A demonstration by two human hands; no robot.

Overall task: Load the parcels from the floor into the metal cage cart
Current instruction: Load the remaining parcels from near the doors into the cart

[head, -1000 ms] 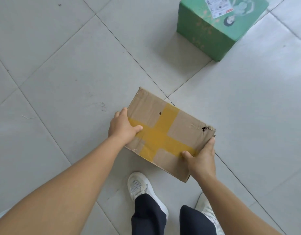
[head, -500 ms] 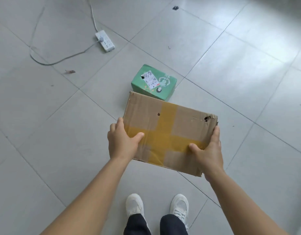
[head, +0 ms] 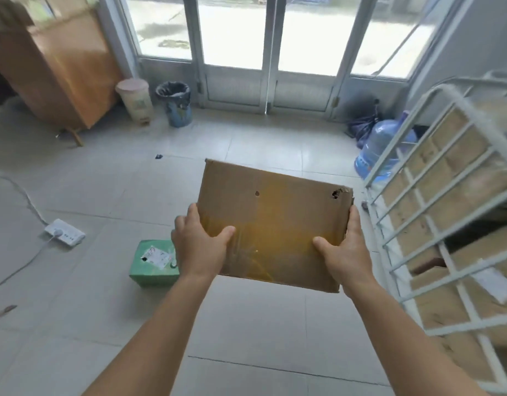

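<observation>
I hold a flat brown cardboard parcel [head: 275, 212] with yellow tape and a torn far right corner, raised well above the floor. My left hand [head: 199, 247] grips its near left edge and my right hand [head: 345, 252] grips its near right edge. The white metal cage cart [head: 435, 212] stands at the right, close beside the parcel, with several brown parcels stacked inside. A small green parcel [head: 152, 267] with a white label lies on the tiled floor below my left hand.
A white power strip [head: 65, 231] and its cable lie on the floor at left. A blue water bottle [head: 378, 147] stands behind the cart. Two bins [head: 175, 104] and a wooden cabinet [head: 58, 67] stand by the glass doors.
I have lifted the cardboard parcel from the floor to chest height. My view has swung up from the floor to the room, and the cage cart has come into view at right.
</observation>
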